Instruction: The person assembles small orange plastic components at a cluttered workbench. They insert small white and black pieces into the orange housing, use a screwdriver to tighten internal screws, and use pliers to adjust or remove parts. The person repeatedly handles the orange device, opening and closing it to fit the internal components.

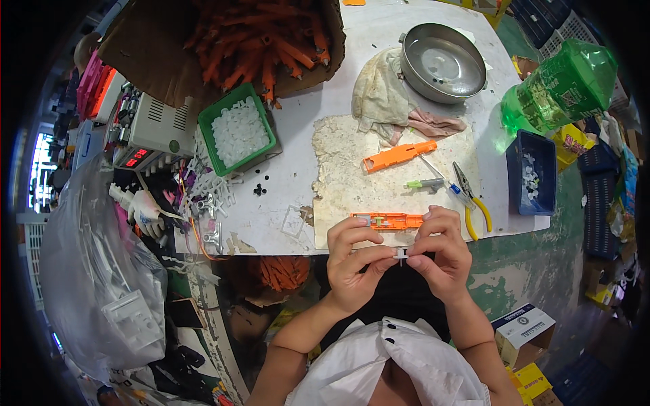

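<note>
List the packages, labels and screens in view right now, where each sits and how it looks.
Green plastic bottle: table's right edge, lying tilted, pale label.
Grey device: left of the table, red lit display on its front.
White and blue carton: floor, lower right.
Yellow boxes: floor, below that carton.

tiny white part (401,254) mostly hidden by fingertips (389,252)

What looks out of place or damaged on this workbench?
The work mat is badly worn, its surface flaking and its edges ragged. A few small black bits lie loose beside the green bin. Both hands pinch a small white part; nothing there looks wrong.
</note>
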`<state>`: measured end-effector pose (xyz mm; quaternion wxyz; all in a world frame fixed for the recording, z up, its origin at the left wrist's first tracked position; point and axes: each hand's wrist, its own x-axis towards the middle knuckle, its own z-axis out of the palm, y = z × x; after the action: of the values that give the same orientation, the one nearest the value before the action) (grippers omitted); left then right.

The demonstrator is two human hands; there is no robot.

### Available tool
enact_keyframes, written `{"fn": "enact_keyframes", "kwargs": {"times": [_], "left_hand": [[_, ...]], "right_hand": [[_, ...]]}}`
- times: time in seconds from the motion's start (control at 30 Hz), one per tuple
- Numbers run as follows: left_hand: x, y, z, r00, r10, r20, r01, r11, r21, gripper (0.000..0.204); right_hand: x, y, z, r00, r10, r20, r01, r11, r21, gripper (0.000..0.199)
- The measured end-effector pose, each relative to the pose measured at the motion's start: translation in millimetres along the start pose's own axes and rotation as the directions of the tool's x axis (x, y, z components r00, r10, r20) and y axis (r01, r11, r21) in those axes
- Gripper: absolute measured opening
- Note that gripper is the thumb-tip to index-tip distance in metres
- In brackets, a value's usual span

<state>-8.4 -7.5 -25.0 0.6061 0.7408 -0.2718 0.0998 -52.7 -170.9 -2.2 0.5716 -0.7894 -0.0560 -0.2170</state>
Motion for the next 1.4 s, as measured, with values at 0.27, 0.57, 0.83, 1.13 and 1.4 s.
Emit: {"fn": "enact_keyframes", "kwargs": {"times": [0.27,0.57,0.83,1.13,1.4], "left_hand": [[-3.0,3.2,-4.2,0.997,0.079,0.024,-0.082,0.988,0.131,0.03],[-1.5,5.6,-8.9,0.998,0.061,0.007,-0.061,0.986,0.153,0.028],[-7.6,2.4,-17.6,0.97,0.242,0.033,-0.241,0.929,0.282,0.022],[-5.1,-6.0,-12.2,0.99,0.13,0.057,-0.141,0.946,0.291,0.023],[-15.8,-26.9,-11.0,0.95,0.2,0.24,-0.299,0.805,0.512,0.032]], "right_hand": [[2.3,-6.1,1.2,0.991,-0.13,0.026,0.133,0.962,-0.239,0.015],[2.4,-10.5,-0.4,0.983,-0.179,0.038,0.182,0.929,-0.323,0.014],[2.6,-13.8,-2.4,0.978,-0.182,0.106,0.207,0.925,-0.318,0.019],[5.9,3.3,-3.9,0.992,-0.1,0.081,0.125,0.898,-0.423,0.02],[25.4,25.2,-9.7,0.973,-0.095,0.209,0.208,0.751,-0.627,0.015]]}}
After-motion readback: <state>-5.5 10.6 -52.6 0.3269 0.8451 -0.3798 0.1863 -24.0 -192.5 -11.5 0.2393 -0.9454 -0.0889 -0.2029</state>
